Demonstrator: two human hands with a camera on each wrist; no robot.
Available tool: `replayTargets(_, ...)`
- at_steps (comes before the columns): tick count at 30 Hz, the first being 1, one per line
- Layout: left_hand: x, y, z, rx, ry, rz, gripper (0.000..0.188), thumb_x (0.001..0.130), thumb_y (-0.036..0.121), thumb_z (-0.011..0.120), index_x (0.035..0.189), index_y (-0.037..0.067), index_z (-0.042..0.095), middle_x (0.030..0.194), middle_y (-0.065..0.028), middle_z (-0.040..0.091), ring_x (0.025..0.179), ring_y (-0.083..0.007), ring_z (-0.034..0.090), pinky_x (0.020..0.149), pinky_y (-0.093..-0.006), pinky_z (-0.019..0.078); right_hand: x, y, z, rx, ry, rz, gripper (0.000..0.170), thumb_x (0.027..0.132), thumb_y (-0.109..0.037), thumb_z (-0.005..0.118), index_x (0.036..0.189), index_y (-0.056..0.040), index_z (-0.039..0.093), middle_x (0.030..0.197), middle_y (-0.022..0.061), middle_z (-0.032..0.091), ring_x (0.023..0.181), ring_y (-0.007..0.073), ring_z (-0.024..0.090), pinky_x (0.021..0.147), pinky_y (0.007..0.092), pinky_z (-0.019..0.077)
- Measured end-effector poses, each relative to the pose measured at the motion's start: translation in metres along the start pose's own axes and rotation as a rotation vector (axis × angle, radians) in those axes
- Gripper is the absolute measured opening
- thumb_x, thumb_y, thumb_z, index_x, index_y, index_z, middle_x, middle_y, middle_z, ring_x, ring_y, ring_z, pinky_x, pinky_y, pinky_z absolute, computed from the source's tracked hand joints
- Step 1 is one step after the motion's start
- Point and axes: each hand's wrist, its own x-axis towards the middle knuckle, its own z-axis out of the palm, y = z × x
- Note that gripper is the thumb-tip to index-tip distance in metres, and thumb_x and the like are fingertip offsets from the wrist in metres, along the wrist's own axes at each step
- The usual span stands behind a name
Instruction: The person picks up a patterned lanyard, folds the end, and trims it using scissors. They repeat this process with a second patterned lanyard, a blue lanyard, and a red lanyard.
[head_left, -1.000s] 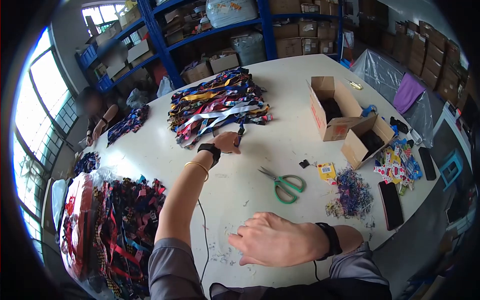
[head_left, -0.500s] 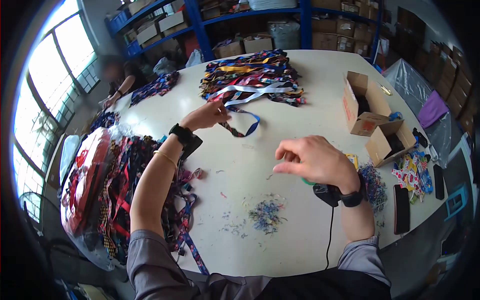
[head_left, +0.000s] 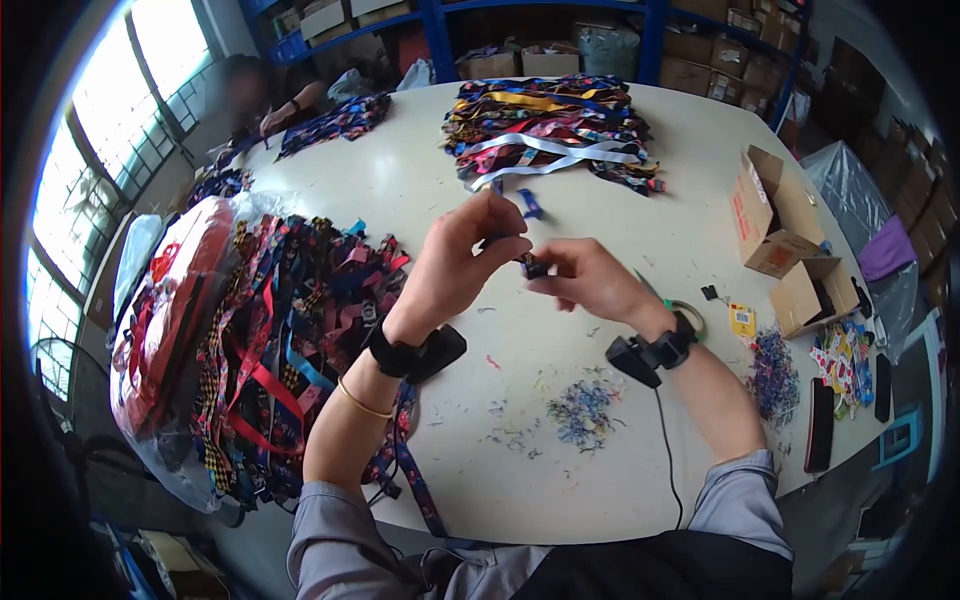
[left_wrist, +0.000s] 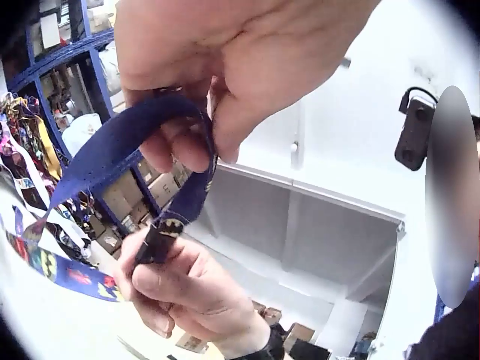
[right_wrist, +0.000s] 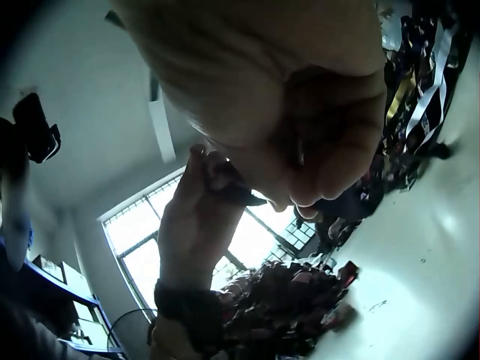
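Observation:
My left hand [head_left: 452, 262] pinches a blue printed lanyard [left_wrist: 112, 146] between thumb and fingers, over the middle of the table. In the left wrist view its strap loops from those fingers, one side running down to a black end piece that looks like a buckle [left_wrist: 155, 244]. My right hand [head_left: 592, 282] holds that black piece between thumb and fingers, close beside the left. Beyond the hands, part of the lanyard hangs toward the tabletop. The right wrist view is dark, and my right fingers hide most of what they hold.
A spread pile of lanyards [head_left: 550, 115] lies at the back. Another heap [head_left: 290, 370] fills the left, beside a plastic bag. Green-handled scissors [head_left: 690, 318], thread scraps [head_left: 585, 415], two open cartons [head_left: 775, 225] and a phone [head_left: 820, 425] lie toward the right. A person sits far left.
My left hand has lifted the lanyard from near the back pile and come nearer. The right hand, empty before, has moved forward and left and now grips its black end piece.

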Motion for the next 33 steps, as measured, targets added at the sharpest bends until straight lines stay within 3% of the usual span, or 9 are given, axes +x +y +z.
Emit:
replayTargets(6,-0.029,-0.007,-0.031,-0.262,0.044,-0.158,0.019,0.088,-0.008,0.063,0.101,0.002,0.054,0.091,0.0008,0.055,0.085,-0.0048,0.053,0.077,-0.0205,0.0464,-0.027,-0.010,-0.022,-0.061,0.018,0.063,0.016,0.088,-0.014,0.071,0.097,-0.0010,0.067,0.077,0.0011,0.064,0.056,0.0066,0.051,0.053,0.0241,0.0428)
replayTargets(8,-0.034,-0.001,-0.043,-0.004,-0.151,-0.495,0.022,0.088,-0.001,0.066,0.108,0.001,0.055,0.094,-0.0011,0.058,0.087,-0.0063,0.057,0.079,-0.0211,0.0479,-0.036,-0.013,-0.019,-0.114,0.074,-0.018,0.017,0.087,-0.014,0.072,0.096,0.0002,0.068,0.075,0.0024,0.063,0.057,0.0088,0.052,0.054,0.0260,0.0431)
replayTargets(11,-0.042,-0.012,-0.030,0.193,-0.233,-0.334,0.043,0.089,0.012,0.070,0.128,0.002,0.054,0.123,-0.0098,0.061,0.118,-0.0187,0.057,0.102,-0.0345,0.0440,-0.042,-0.023,-0.005,-0.493,0.228,-0.316,0.017,0.083,-0.013,0.074,0.091,0.0020,0.069,0.074,0.0092,0.062,0.060,0.0198,0.058,0.057,0.0313,0.0453)
replayTargets(15,-0.043,-0.005,-0.001,-0.031,-0.329,-0.328,0.056,0.090,0.019,0.069,0.137,-0.001,0.046,0.139,-0.0132,0.052,0.134,-0.0228,0.045,0.113,-0.0406,0.0330,-0.046,-0.030,0.006,-0.495,0.172,-0.263,0.018,0.083,-0.012,0.074,0.091,0.0020,0.069,0.080,0.0122,0.066,0.064,0.0258,0.061,0.060,0.0332,0.0474)
replayTargets(18,-0.049,-0.015,0.015,-0.125,-0.290,-0.273,0.033,0.095,0.012,0.061,0.125,-0.003,0.055,0.118,-0.0109,0.065,0.115,-0.0184,0.059,0.097,-0.0323,0.0472,-0.045,-0.026,0.009,-0.481,0.147,-0.352,0.019,0.082,-0.012,0.074,0.092,0.0026,0.068,0.081,0.0131,0.066,0.065,0.0276,0.062,0.059,0.0347,0.0479)
replayTargets(19,-0.049,-0.017,0.015,-0.197,-0.325,-0.346,0.029,0.096,0.011,0.058,0.122,-0.002,0.056,0.111,-0.0078,0.066,0.104,-0.0150,0.060,0.087,-0.0295,0.0482,-0.046,-0.026,0.010,-0.446,0.139,-0.316,0.015,0.087,-0.013,0.072,0.092,0.0013,0.069,0.078,0.0068,0.065,0.065,0.0139,0.058,0.061,0.0278,0.0455)
replayTargets(21,-0.051,-0.018,0.012,-0.341,-0.395,-0.493,0.022,0.099,0.010,0.053,0.118,-0.001,0.058,0.097,-0.0017,0.067,0.081,-0.0080,0.060,0.068,-0.0239,0.0504,-0.047,-0.031,0.005,-0.337,0.110,-0.107,0.015,0.087,-0.013,0.072,0.090,0.0010,0.069,0.077,0.0048,0.064,0.065,0.0108,0.056,0.060,0.0261,0.0444)
replayTargets(24,-0.051,-0.013,0.012,-0.396,-0.398,-0.541,0.020,0.101,0.010,0.050,0.114,0.000,0.060,0.084,0.0026,0.065,0.064,-0.0030,0.047,0.059,-0.0208,0.0422,-0.045,-0.030,0.001,-0.209,0.073,0.033,0.016,0.090,-0.015,0.070,0.088,0.0003,0.068,0.072,-0.0009,0.059,0.063,0.0041,0.048,0.058,0.0223,0.0397)
replayTargets(33,-0.055,-0.015,0.022,-0.374,-0.325,-0.507,0.016,0.100,0.016,0.054,0.104,0.002,0.061,0.078,0.0024,0.063,0.061,0.0004,0.043,0.054,-0.0172,0.0334,-0.045,-0.026,0.003,-0.100,0.064,0.015,0.015,0.091,-0.015,0.068,0.093,-0.0006,0.066,0.079,-0.0010,0.063,0.067,0.0037,0.051,0.060,0.0210,0.0421)
